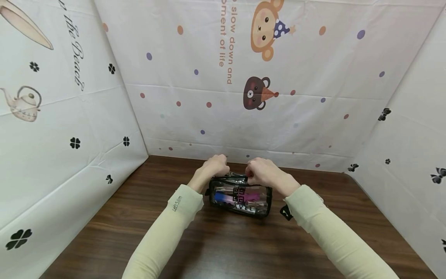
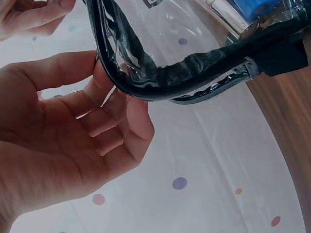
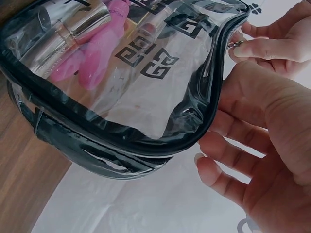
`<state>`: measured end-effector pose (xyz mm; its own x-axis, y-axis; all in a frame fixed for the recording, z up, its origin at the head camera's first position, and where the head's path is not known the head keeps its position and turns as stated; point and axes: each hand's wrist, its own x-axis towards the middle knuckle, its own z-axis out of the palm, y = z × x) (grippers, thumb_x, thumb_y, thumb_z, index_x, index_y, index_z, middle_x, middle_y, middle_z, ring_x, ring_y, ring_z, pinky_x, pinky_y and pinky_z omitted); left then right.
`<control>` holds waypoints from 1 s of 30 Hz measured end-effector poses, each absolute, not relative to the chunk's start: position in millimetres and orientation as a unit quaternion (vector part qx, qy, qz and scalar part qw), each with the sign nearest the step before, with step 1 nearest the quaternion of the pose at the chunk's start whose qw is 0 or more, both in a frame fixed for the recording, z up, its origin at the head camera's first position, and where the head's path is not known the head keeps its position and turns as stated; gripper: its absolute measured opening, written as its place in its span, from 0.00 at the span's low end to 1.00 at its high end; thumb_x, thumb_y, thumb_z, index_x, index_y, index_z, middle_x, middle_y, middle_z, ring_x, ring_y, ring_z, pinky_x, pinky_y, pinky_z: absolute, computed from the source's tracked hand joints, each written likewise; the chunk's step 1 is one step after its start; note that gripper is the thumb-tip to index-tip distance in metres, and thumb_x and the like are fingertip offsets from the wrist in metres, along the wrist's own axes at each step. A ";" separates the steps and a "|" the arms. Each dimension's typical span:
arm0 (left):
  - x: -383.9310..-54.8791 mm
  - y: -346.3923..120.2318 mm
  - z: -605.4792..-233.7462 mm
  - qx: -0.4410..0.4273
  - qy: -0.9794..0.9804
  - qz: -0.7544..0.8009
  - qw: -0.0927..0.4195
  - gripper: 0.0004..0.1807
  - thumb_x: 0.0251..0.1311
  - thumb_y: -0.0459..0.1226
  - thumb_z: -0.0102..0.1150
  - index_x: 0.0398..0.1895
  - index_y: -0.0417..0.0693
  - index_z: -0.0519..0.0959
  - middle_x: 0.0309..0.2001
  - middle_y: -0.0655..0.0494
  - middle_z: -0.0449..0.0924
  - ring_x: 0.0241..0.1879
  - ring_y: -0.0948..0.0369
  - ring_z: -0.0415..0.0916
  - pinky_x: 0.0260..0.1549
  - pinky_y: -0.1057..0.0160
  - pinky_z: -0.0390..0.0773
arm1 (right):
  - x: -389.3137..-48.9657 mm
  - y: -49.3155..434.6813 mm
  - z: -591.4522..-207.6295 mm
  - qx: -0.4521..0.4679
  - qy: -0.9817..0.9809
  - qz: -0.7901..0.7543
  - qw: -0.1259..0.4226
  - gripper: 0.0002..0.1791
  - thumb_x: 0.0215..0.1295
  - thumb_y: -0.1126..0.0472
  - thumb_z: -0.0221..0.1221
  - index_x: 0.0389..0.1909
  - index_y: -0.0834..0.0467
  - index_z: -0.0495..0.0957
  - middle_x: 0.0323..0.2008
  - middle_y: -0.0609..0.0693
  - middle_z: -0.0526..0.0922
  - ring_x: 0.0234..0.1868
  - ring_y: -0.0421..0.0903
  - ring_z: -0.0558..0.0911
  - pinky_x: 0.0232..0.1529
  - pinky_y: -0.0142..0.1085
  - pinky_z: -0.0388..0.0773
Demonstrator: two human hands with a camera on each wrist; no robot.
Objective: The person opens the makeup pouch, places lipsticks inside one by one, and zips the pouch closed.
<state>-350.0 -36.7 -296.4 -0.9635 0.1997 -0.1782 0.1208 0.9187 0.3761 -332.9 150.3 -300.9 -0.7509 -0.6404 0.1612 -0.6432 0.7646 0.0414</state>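
Observation:
A clear travel pouch (image 1: 241, 198) with black trim stands on the table, its top edge toward the back wall. Through its plastic show a blue item (image 1: 220, 197), a pink item (image 3: 99, 53) and a shiny silver tube (image 3: 65, 41). At the pouch's top edge, my left hand (image 1: 216, 165) pinches a small metal zipper pull (image 3: 236, 44), seen best in the right wrist view. My right hand (image 1: 262, 173) holds the same edge further right between thumb and forefinger; its other fingers curve loosely beneath. How far the zipper is open cannot be told.
The dark wooden table (image 1: 223, 248) is bounded by printed white cloth at the back (image 1: 167, 128), left (image 1: 52, 166) and right (image 1: 411, 143). Close behind the pouch rises the back cloth. A black item with a white mark (image 1: 286, 212) lies beside the right sleeve.

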 end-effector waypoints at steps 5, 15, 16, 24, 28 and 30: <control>-349.9 -36.8 -295.8 0.093 0.967 0.211 0.109 0.16 0.64 0.31 0.43 0.17 0.49 0.60 0.13 0.57 0.50 0.14 0.62 0.42 0.16 0.63 0.52 | -331.8 148.3 -299.6 0.350 -0.934 0.025 0.064 0.08 0.54 0.65 0.62 0.19 0.51 0.77 0.24 0.45 0.75 0.22 0.40 0.69 0.24 0.33 0.66; -348.5 -35.7 -290.6 0.103 0.965 0.218 0.102 0.18 0.62 0.30 0.43 0.14 0.49 0.57 0.14 0.58 0.48 0.15 0.62 0.41 0.17 0.64 0.50 | -331.8 123.3 -303.1 0.384 -0.919 0.055 0.077 0.05 0.62 0.63 0.61 0.34 0.55 0.86 0.34 0.49 0.84 0.34 0.43 0.82 0.36 0.37 0.81; -348.2 -36.1 -290.7 0.104 0.965 0.219 0.103 0.18 0.63 0.30 0.44 0.14 0.49 0.58 0.14 0.58 0.49 0.15 0.62 0.42 0.18 0.64 0.51 | -332.6 120.7 -304.1 0.386 -0.918 0.057 0.076 0.05 0.62 0.64 0.61 0.32 0.55 0.86 0.33 0.49 0.83 0.32 0.43 0.81 0.34 0.37 0.80; -346.5 -39.7 -289.9 0.115 0.960 0.231 0.108 0.16 0.65 0.31 0.43 0.17 0.48 0.62 0.16 0.56 0.56 0.14 0.63 0.46 0.18 0.65 0.54 | -338.0 109.5 -306.4 0.400 -0.911 0.066 0.073 0.18 0.58 0.68 0.59 0.14 0.51 0.67 0.19 0.44 0.62 0.20 0.39 0.56 0.21 0.32 0.52; -347.3 -41.9 -289.2 0.120 0.955 0.244 0.115 0.21 0.65 0.30 0.43 0.12 0.49 0.60 0.12 0.58 0.52 0.13 0.64 0.43 0.16 0.65 0.51 | -339.7 107.7 -305.5 0.399 -0.912 0.067 0.072 0.21 0.55 0.69 0.59 0.12 0.50 0.59 0.18 0.43 0.55 0.20 0.39 0.52 0.22 0.32 0.48; -348.3 -43.2 -289.5 0.120 0.955 0.244 0.118 0.22 0.64 0.30 0.43 0.10 0.50 0.60 0.11 0.59 0.51 0.13 0.64 0.42 0.16 0.65 0.50 | -340.6 107.0 -305.5 0.399 -0.912 0.067 0.070 0.21 0.54 0.69 0.59 0.13 0.50 0.60 0.18 0.43 0.56 0.19 0.39 0.53 0.21 0.32 0.48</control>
<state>-348.3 -43.2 -289.5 -0.9434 0.2862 -0.1674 0.1709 0.8523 0.4943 -340.6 107.0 -305.5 -0.6717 -0.7182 0.1819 -0.7371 0.6725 -0.0666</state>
